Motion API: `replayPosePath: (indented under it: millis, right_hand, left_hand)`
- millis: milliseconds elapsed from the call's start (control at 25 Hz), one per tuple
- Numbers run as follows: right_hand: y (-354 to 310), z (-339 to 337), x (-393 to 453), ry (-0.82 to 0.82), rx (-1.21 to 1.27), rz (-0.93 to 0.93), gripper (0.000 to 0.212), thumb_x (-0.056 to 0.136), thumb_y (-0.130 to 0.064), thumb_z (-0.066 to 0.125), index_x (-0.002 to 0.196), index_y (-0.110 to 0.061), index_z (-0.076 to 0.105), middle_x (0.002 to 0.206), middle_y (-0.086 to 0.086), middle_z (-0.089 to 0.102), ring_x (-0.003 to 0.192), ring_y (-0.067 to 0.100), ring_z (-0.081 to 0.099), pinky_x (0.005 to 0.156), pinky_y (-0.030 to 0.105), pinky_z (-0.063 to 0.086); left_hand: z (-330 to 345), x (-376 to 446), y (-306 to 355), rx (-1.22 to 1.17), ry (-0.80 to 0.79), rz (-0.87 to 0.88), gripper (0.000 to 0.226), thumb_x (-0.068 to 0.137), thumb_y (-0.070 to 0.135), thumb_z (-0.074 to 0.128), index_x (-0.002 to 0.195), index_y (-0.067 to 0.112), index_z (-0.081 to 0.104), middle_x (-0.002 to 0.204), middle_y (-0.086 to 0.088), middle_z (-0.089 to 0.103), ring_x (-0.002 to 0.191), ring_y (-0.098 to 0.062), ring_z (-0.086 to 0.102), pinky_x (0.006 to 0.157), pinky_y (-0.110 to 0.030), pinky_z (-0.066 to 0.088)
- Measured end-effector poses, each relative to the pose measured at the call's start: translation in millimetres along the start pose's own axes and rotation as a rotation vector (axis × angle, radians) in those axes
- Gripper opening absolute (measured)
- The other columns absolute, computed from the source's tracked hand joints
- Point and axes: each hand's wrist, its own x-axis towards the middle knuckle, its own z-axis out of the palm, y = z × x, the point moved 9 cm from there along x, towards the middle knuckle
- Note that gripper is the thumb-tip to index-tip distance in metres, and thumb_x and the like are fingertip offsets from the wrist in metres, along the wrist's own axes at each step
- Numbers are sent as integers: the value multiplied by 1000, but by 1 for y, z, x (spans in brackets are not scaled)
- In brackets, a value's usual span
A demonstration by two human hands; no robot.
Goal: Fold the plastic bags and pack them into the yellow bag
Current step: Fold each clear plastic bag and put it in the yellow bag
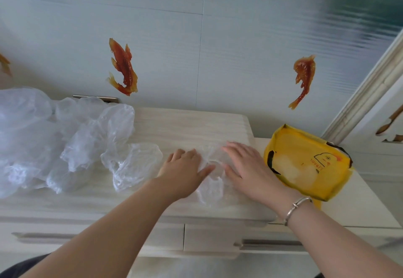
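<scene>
a pale wood-grain tabletop (185,125) on a drawer unit fills the lower half of the view, set against a light grey tiled wall.

nearest, at 6 o'clock, the drawer fronts (196,237) with long bar handles run under the tabletop edge, and both bare forearms reach in from the bottom corners. the right wrist wears a thin silver bangle (295,208).

at centre, a clear plastic bag (210,188) lies flattened on the tabletop. the left hand (183,172) rests on its left part, fingers straight and flat, thumb stretched toward 3 o'clock; its grip is released, pressing down only. the right hand (246,167) lies flat on the bag's right part, fingers spread and pointing to 11 o'clock, grip likewise released, nothing pinched.

at 3 o'clock, just beside the right hand, the yellow bag (305,164) sits on a lower white surface, with a duck print and black handles, and pale shapes showing through its side.

at 9 o'clock, a loose heap of crumpled clear plastic bags (54,142) covers the tabletop's left part, apart from the left hand.

farthest, at 12 o'clock, two orange fish stickers (123,68) cling to the wall, and a cream door frame (370,90) slants at 2 o'clock.
</scene>
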Motion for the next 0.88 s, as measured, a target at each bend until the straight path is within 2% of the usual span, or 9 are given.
replayPosePath:
  millis: [40, 120, 280, 360, 440, 560, 720, 800, 880]
  right_hand:
    - [-7, -11, -4, 46, -5, -33, 44, 98, -36, 40, 140, -23, 40, 144, -8, 38, 138, 14, 23, 115, 28, 17]
    - [-18, -20, -17, 36, -43, -64, 39, 89, -39, 49, 127, -29, 47, 125, -13, 44, 123, 12, 31, 107, 25, 24]
    - [-26, -5, -40, -78, -135, -94, 51, 83, -42, 53, 130, -29, 40, 125, -13, 41, 118, 13, 34, 102, 27, 31]
    - [-23, 3, -42, -96, -150, -103, 52, 81, -36, 53, 131, -27, 40, 125, -10, 43, 117, 15, 37, 100, 27, 34]
    - [-19, 6, -40, -86, -135, -109, 48, 81, -28, 54, 127, -24, 43, 122, -7, 47, 113, 17, 42, 95, 27, 37]
    - [-16, 8, -37, -50, -119, -109, 39, 82, -15, 51, 120, -23, 47, 117, -6, 51, 105, 16, 47, 88, 28, 41]
    - [5, 3, -27, 63, 179, 89, 10, 90, -17, 51, 95, -19, 59, 95, -5, 60, 91, 14, 55, 74, 30, 45]
    - [26, 4, -19, 101, 399, 261, 16, 93, -22, 50, 82, -14, 59, 75, -4, 60, 74, 17, 57, 64, 32, 43]
    - [44, 9, -12, 125, 551, 397, 24, 94, -21, 49, 78, -9, 62, 71, -6, 63, 69, 21, 59, 61, 31, 43]
  left_hand:
    - [-8, -3, -2, 39, 26, -26, 58, 99, 55, 19, 139, 20, 43, 149, -1, 36, 136, -27, 27, 111, -38, 22]
    - [-19, -11, -7, 127, 42, -87, 42, 103, 39, 24, 118, 18, 56, 128, -1, 50, 123, -26, 36, 103, -35, 30]
    - [-33, -27, -10, 154, 91, -143, 23, 99, 25, 35, 86, 18, 52, 107, -1, 57, 117, -24, 39, 96, -30, 34]
    - [-36, -33, -9, 67, 112, -135, 23, 98, 31, 40, 89, 16, 56, 109, 0, 59, 115, -22, 41, 96, -30, 36]
    - [-39, -36, -2, -1, 145, -48, 28, 93, 43, 50, 105, 19, 58, 115, 3, 53, 114, -20, 41, 97, -30, 37]
    - [-31, -38, 13, -141, 99, 120, 54, 79, 60, 62, 117, 24, 48, 121, 8, 44, 113, -14, 38, 95, -29, 37]
    - [-13, -32, 7, -156, 12, 109, 79, 69, 63, 71, 130, 24, 41, 127, 10, 43, 116, -13, 42, 97, -30, 40]
    - [-13, -24, 0, -130, 40, 64, 65, 77, 55, 68, 128, 22, 45, 125, 7, 46, 115, -17, 45, 98, -33, 40]
    - [-18, -13, -7, -183, 118, -3, 38, 89, 39, 57, 119, 15, 54, 117, -1, 54, 111, -23, 52, 94, -36, 43]
